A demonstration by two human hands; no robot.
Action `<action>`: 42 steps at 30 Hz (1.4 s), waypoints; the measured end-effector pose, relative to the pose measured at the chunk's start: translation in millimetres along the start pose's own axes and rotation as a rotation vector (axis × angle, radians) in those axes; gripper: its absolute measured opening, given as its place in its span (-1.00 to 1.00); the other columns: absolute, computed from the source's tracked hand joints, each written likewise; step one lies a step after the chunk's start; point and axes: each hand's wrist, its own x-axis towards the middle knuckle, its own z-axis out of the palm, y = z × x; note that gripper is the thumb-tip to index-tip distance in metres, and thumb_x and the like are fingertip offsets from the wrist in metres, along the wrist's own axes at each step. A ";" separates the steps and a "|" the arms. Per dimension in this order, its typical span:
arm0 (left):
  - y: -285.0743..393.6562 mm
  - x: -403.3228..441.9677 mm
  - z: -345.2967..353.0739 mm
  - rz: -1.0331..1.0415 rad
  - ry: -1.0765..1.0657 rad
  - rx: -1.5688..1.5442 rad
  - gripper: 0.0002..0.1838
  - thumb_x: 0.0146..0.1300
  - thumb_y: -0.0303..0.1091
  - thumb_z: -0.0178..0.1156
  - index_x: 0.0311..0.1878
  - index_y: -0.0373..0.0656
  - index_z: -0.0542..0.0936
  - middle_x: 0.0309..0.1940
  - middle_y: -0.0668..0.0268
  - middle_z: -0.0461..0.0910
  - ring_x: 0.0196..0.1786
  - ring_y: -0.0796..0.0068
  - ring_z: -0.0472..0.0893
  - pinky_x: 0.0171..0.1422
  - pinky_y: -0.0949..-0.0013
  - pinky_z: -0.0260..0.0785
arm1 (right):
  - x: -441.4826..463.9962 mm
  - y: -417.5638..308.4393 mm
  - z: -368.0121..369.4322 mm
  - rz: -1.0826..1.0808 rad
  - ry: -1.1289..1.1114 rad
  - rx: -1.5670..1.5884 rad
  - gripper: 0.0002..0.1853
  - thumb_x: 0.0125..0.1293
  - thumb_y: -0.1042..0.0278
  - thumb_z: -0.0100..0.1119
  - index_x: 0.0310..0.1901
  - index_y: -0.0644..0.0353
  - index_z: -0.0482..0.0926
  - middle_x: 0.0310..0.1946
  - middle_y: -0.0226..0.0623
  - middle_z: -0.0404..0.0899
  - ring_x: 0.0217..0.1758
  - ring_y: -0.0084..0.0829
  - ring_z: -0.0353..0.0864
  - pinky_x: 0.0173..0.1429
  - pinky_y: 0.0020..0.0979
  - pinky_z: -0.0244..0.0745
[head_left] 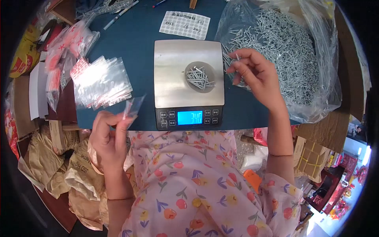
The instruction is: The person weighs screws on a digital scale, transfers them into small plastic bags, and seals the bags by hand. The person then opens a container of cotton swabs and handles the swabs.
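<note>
My left hand (112,136) pinches a small clear plastic bag (135,106) at the table's front edge, left of the scale. My right hand (254,75) is just right of the scale, thumb and fingers closed on a screw (237,57). Between the hands is a digital kitchen scale (169,75) with a steel top and a lit blue display (189,117), its digits looking like 340. On the plate sits a small round dish (209,67) holding a heap of silver screws (198,77).
Behind my right hand, a large open plastic bag (331,93) is full of loose screws (288,51). A stack of clear bags (104,83) lies left of the scale. A handwritten label sheet (184,25) and a pen (120,15) lie farther back. Cardboard boxes (343,59) border the table.
</note>
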 end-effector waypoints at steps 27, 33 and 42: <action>21.2 -0.6 12.7 -0.017 -0.150 -0.056 -0.83 0.28 -0.65 0.11 -0.10 -0.30 0.60 -0.36 0.17 0.53 -0.34 0.37 0.53 -0.23 0.42 0.39 | 2.5 7.7 -9.8 -0.362 0.343 -0.741 -0.74 0.26 0.51 0.16 0.00 0.22 0.57 -0.11 -0.11 0.61 -0.01 -0.07 0.58 0.08 -0.22 0.47; 35.3 -7.8 15.7 0.086 -0.368 -0.275 -0.95 0.16 -0.58 0.28 -0.30 -0.26 0.61 -0.53 0.24 0.51 -0.42 0.34 0.52 -0.39 0.40 0.33 | -24.4 -12.6 2.8 -0.286 -0.028 -0.367 -0.73 0.23 0.47 0.21 -0.02 0.23 0.58 -0.07 -0.13 0.60 0.04 -0.08 0.56 0.13 -0.20 0.44; 55.2 -3.6 49.3 0.411 -0.526 -0.530 -0.74 0.04 -0.47 0.35 -0.14 -0.24 0.64 -0.40 0.30 0.55 -0.38 0.31 0.52 -0.26 0.27 0.33 | -52.4 -25.0 30.7 -0.489 -0.505 0.054 -0.88 0.23 0.34 0.27 -0.26 0.17 0.61 -0.33 -0.24 0.55 -0.21 -0.19 0.54 -0.09 -0.20 0.41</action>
